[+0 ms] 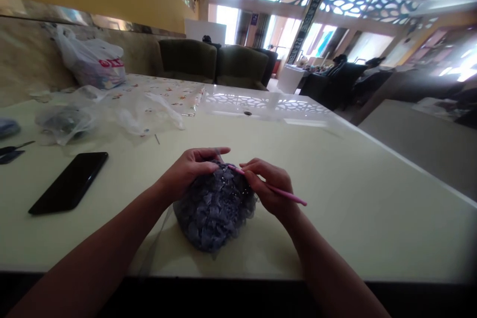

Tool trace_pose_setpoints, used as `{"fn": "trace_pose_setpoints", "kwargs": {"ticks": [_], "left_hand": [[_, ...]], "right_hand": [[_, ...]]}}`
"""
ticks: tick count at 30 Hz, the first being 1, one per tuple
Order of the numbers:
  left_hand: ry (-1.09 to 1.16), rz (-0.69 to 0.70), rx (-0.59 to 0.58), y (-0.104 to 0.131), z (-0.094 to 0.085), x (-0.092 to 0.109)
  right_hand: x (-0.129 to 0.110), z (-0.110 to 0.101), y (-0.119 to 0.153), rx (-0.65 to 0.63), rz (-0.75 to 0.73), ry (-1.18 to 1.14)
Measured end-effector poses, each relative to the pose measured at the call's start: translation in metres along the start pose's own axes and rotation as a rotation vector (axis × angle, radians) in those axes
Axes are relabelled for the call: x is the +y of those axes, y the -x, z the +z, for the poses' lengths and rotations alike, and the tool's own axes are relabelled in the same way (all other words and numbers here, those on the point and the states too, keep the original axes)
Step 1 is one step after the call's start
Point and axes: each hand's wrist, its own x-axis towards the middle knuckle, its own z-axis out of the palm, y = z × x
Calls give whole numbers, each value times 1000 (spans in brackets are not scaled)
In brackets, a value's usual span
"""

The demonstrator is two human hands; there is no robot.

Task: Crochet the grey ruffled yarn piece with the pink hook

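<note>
Well over to the left, a dark tool, probably scissors (12,153), lies on the counter (357,208), then a crumpled clear bag (61,121) and, nearer, a black phone (70,183) lying flat. Next a thin grey strand (153,246) hangs below the left forearm. The left hand (188,166) comes in from there, its grip closed, the thumb pressing the top edge of a ruffled grey piece (212,213) with the index finger stretched out behind. That piece sits upright between the 2 hands, near the counter's front edge. It looks light, soft and floppy, likely to sag if let go, and its open loops could snag or stretch; the upper rim, pinched close to the working point, seems the best hold. At the right, the right hand (270,181) has its grip shut around a slim pink hook (286,195), stiff and perhaps slippery, whose tip meets the rim.
</note>
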Motion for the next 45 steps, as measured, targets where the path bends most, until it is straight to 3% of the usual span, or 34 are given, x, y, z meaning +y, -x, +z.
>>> {"fn": "trace_pose_setpoints", "kwargs": {"ticks": [4, 8, 11, 15, 17, 19, 21, 23, 25, 27, 30, 33, 36, 40, 43, 45], "left_hand": [[-205, 90, 52, 2, -2, 2], [-141, 50, 22, 3, -3, 2], [-102, 17, -3, 1, 2, -6], [-180, 66, -44, -2, 8, -15], [-353, 128, -118, -3, 5, -13], [-701, 240, -134, -2, -3, -5], [-1084, 369, -34, -2, -12, 5], [-1263, 448, 65, -1, -19, 13], [-1156, 461, 99, 0, -20, 15], [-799, 423, 91, 1, -15, 10], [-186, 209, -9, 3, 1, -3], [78, 33, -25, 5, 15, -11], [99, -12, -11, 7, 19, -9], [-61, -61, -48, 9, 17, -2], [-258, 39, 89, 9, 22, -3], [-253, 85, 173, 9, 26, -5]], "right_hand": [[-1, -11, -5, -81, 45, -126], [4, -17, -8, -160, 82, -252], [7, -6, -5, -69, 151, -317], [2, 15, 3, 110, 188, -97], [-1, 17, 5, 188, 202, -73], [-3, 13, 3, 260, 241, -125], [-3, 5, 0, 284, 274, -205], [-2, -1, -3, 271, 300, -284], [0, -4, -5, 271, 320, -356], [1, 0, -5, 290, 326, -387], [2, 13, 1, 295, 287, -276], [5, 23, 8, 169, 91, -22], [10, 21, 10, 61, -133, 202], [12, 15, 5, -38, -263, 434], [7, 19, 3, 3, -302, 716], [2, 23, 5, 78, -314, 878]]}}
